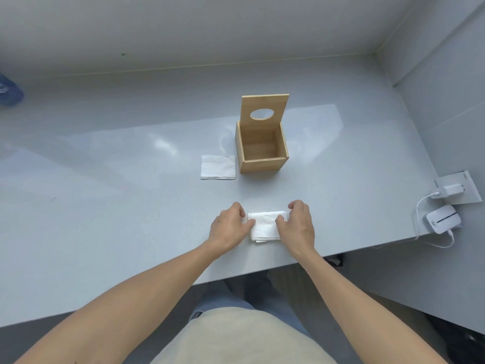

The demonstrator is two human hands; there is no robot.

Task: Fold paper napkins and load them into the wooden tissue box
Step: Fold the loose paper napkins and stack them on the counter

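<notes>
Grey table (105,206): one open wooden box (262,151), two napkins, both hands pinching the nearer napkin (265,225)

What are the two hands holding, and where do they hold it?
Both hold one white napkin on the table. The left hand pinches its left edge and the right hand pinches its right edge.

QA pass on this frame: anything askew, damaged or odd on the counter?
Nothing stands out. The wooden tissue box sits upright with its lid raised and looks empty. One folded napkin lies flat left of it. Both hands, left and right, grip the napkin being folded.
</notes>
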